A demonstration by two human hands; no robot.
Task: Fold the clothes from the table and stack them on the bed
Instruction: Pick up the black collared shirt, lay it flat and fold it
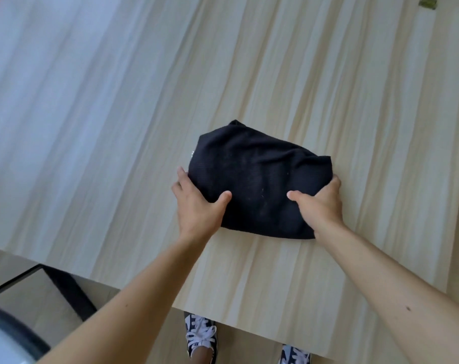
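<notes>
We see one black garment (257, 179), folded into a compact bundle, lying on a pale wood-grain worktop (275, 74) just right of the frame's centre. Two bare hands grip it from the near side: the left hand (196, 203) clasps the bundle's lower left corner, thumb pressed on top and fingers curled along its edge; the right hand (320, 203) clasps the lower right corner in the same way, thumb on the cloth. Both forearms reach in from the bottom of the frame.

We count one garment on the worktop and, in the upper right corner, one small greenish object (428, 3) too small to identify, well apart from the cloth. Below the worktop's near edge, at bottom centre, two dark sneakers with white laces (200, 334) stand on the floor. At lower left, a dark-framed piece of furniture (63, 287) sits beside the worktop, and a blurred dark-and-white curved shape (5, 337) fills the bottom left corner.
</notes>
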